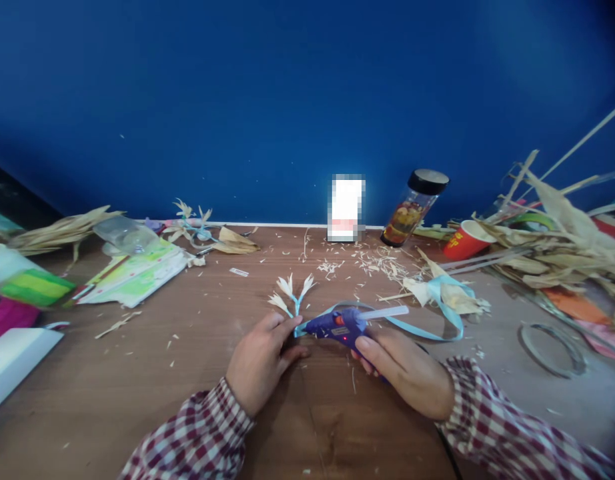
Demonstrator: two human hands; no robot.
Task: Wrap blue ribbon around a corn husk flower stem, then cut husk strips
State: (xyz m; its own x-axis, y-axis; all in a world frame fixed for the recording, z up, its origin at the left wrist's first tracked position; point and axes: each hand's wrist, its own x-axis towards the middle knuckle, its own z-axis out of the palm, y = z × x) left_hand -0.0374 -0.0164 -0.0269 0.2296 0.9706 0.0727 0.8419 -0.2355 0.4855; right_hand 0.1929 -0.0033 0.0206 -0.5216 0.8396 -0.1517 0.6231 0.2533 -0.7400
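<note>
In the middle of the head view, my left hand point(261, 359) pinches the base of a small corn-husk flower sprig point(296, 299), whose pale husk blooms point away from me and whose stems are wrapped in light blue. My right hand point(400, 367) is wrapped round the handle of a blue hot glue gun point(340, 325). A clear glue stick point(386, 312) juts from its back, and a small red light glows on its side. The nozzle is at the wrapped stem beside my left fingertips; whether it touches is unclear. Light blue ribbon point(437, 333) curls behind the gun.
A lit phone point(346, 210), a dark-lidded bottle point(412, 208) and a red paper cup point(467, 240) stand along the blue wall. Dried husks point(577, 260) pile up at right, near a tape ring point(552, 350). A painted sheet point(137, 273) lies left; husk scraps litter the table.
</note>
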